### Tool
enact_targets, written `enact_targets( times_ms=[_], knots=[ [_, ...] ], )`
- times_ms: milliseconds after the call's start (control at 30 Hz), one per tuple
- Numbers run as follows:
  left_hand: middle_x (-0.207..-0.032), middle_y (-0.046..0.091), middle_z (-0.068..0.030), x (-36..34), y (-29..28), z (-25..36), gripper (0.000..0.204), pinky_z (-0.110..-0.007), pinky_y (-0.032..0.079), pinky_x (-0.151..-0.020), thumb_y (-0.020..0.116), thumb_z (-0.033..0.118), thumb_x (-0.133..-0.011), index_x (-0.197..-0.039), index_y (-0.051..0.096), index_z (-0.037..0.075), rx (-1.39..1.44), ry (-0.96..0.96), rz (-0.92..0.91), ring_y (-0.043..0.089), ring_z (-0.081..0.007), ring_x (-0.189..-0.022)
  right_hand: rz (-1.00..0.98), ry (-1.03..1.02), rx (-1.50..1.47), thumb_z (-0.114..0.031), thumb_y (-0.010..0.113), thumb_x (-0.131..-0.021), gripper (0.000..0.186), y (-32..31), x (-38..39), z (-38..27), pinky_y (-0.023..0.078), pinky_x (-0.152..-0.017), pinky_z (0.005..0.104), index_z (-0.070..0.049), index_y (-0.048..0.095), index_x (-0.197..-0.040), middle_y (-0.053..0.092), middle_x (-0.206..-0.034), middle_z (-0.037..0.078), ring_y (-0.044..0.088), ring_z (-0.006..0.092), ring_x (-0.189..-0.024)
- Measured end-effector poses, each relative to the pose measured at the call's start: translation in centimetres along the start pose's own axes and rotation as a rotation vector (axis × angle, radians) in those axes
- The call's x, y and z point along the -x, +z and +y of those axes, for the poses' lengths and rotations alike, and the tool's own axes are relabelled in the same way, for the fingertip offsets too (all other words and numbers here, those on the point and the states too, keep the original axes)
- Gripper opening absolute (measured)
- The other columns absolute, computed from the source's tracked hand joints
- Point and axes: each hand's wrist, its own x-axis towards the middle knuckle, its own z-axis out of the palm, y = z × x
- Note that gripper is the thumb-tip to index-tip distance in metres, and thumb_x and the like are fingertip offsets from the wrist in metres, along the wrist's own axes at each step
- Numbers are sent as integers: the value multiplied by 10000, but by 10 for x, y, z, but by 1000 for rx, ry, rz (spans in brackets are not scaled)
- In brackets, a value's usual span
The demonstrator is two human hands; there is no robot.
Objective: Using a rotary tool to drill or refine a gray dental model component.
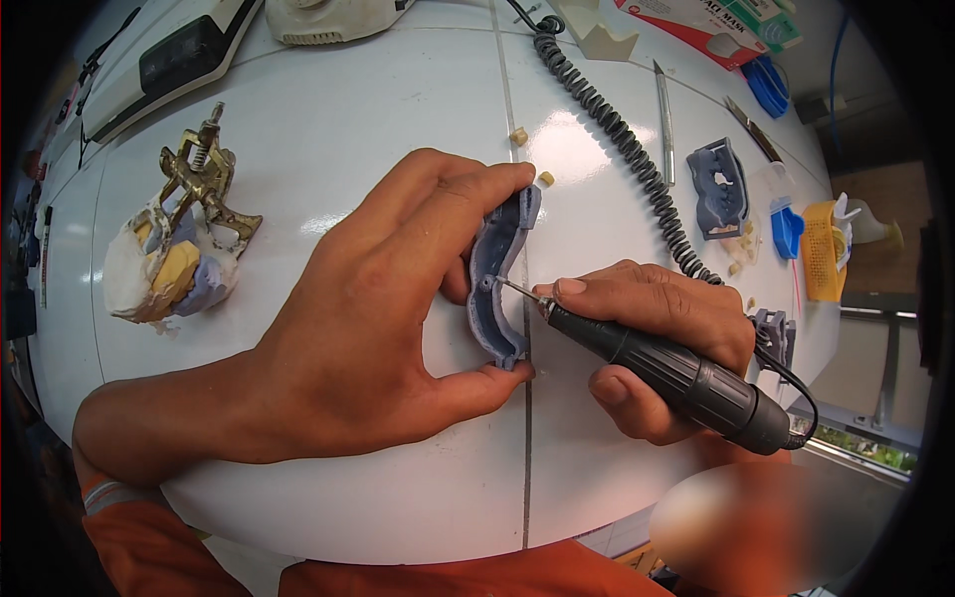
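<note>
Between the fingers and thumb of my left hand [388, 289] is a curved blue-grey dental mold piece [487, 269], stood on edge with its hollow side showing. My right hand [657, 338] grips a black rotary handpiece [667, 378]. The handpiece's thin metal bur [516, 289] points left, and its tip meets the mold near the middle of its length. Beyond my left fingertips lie two small yellowish tooth-like pieces, one [546, 179] close to the mold and another [519, 136] farther away.
A brass articulator [204, 184] with a plaster model [169, 269] stands at left. A coiled black cord [637, 149] crosses the table at right. Beyond it lie a scalpel [665, 124], tweezers [753, 129], another blue-grey mold [718, 189] and a yellow basket [823, 254].
</note>
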Motion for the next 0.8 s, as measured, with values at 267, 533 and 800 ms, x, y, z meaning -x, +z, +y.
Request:
enact_targets(
  times_ms=[267, 533, 800],
  knots=[
    [-1284, 575, -139, 0, -2, 0, 960, -280, 534, -764, 943, 92, -683, -1527, 497, -9, -2, 1, 1, 607, -191, -1014, 28, 2, -21, -160, 761, -842, 430, -7, 1, 0, 634, -779, 330, 70, 751, -1204, 799, -1022, 211, 800, 277, -874],
    [-1410, 518, -129, -2, -4, 1, 974, -283, 528, -873, 908, 63, -743, -1581, 418, -15, 51, -4, -48, 584, -185, -1128, 284, 327, -840, -283, 608, -1020, 512, -5, 5, 13, 538, -1025, 402, 106, 613, -1353, 746, -1168, 242, 738, 292, -1129],
    [-1371, 557, -106, -5, -1, 0, 935, -283, 488, -923, 905, 92, -780, -1566, 420, -49, 73, -34, -66, 565, -153, -1105, 402, 285, -1033, -294, 595, -1059, 447, -6, -2, 22, 528, -1030, 383, 43, 639, -1348, 749, -1150, 203, 721, 275, -1155]
  ],
)
